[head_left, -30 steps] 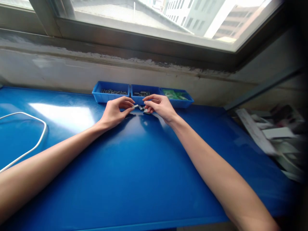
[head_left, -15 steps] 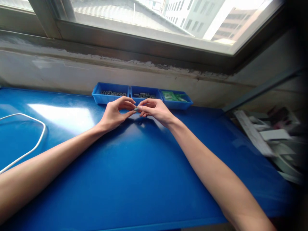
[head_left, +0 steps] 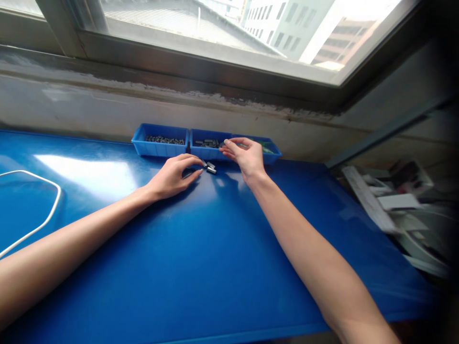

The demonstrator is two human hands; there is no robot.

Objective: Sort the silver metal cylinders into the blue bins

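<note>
Head view: a smooth, glossy blue table (head_left: 201,267) is reflecting window light in a bright patch on the left. Small grey pieces (head_left: 211,168), oblong and shiny like metal or hard plastic, are lying in a little cluster on it, in front of the middle bin (head_left: 205,154). The left hand (head_left: 174,177) is resting low beside them, its thumb and forefinger curving apart with a gap between; the cluster is sitting just past those fingertips, and whether the forefinger is touching the nearest piece I cannot tell. The right hand (head_left: 251,158) is hovering by the front edge of the bins, thumb and fingers drawing close together; I cannot tell whether they are pinching a piece.

Three blue plastic bins are standing in a row along the rough, scuffed wall (head_left: 107,112). The left bin (head_left: 161,150) is holding many small grey bits, the middle one longer grey pieces, and the right bin (head_left: 273,156) something green, with the right hand partly blocking it. A white cable (head_left: 54,205) is looping over the table at far left, while blurred clutter (head_left: 398,200) is filling the right side.
</note>
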